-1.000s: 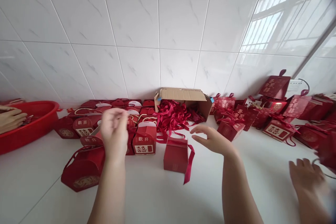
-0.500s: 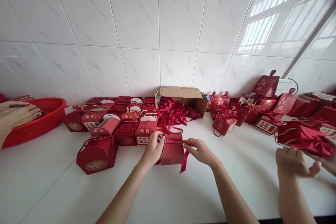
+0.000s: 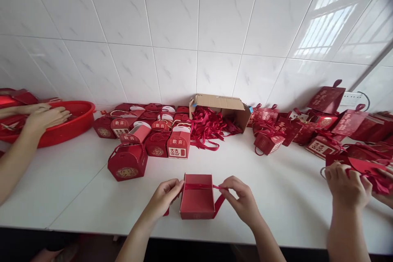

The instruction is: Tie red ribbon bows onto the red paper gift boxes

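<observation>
An open red paper gift box (image 3: 198, 201) stands in front of me on the white table, with a dark red ribbon (image 3: 218, 208) threaded across it and out at both sides. My left hand (image 3: 166, 196) is closed at the left wall, its thumb against the box edge, pinching the ribbon; a loose end hangs below. On the other side, my right hand (image 3: 241, 196) pinches the ribbon between thumb and fingertips, just off the right wall. Inside, the box holds only the ribbon strip. Part of the left-hand grip is hidden by the fingers.
Closed red boxes with cord handles (image 3: 127, 163) are grouped at left. Against the tiled wall stands a cardboard carton (image 3: 219, 101) spilling red ribbons (image 3: 207, 125). Small red bags and boxes (image 3: 268, 142) lie at right. Co-workers' hands (image 3: 50, 118) work over a red basin (image 3: 89, 120) and at far right.
Both my hands have brought the box and ribbon nearer to me, away from the carton. My view has shifted left. The co-worker's hands at the basin have come further into sight.
</observation>
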Demonstrator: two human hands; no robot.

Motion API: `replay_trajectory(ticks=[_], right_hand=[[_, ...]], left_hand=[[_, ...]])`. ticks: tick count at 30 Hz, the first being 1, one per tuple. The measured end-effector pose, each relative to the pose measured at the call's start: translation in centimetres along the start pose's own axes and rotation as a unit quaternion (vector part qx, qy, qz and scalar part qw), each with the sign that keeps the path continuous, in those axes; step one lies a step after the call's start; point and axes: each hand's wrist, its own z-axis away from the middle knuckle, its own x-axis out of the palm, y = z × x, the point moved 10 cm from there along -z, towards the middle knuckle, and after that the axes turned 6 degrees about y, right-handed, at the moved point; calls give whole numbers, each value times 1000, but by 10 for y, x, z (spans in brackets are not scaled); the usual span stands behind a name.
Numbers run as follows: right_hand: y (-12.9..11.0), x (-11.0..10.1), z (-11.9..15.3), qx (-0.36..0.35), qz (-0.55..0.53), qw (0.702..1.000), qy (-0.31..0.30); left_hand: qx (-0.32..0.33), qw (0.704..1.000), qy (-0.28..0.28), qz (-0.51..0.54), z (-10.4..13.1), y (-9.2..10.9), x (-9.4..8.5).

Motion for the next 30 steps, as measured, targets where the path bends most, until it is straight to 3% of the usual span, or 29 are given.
replay_trajectory(ticks=[4,9,12,20,30], right_hand=[[-18,-23,1,-105,83,983,124],[-20,-37,1,-117,124,966,194],[-15,-36,0,-114,149,962,198],[9,-14,11,-100,182,966,155],[25,-4,21,-97,153,972,153]], left_hand=[[3,999,3,54,-3,3,0],[8,994,-18,104,-8,16,5],[7,993,-18,115,-13,16,5],[-26,986,-38,162,-13,-13,8],[-21,986,-38,159,-11,-15,12]])
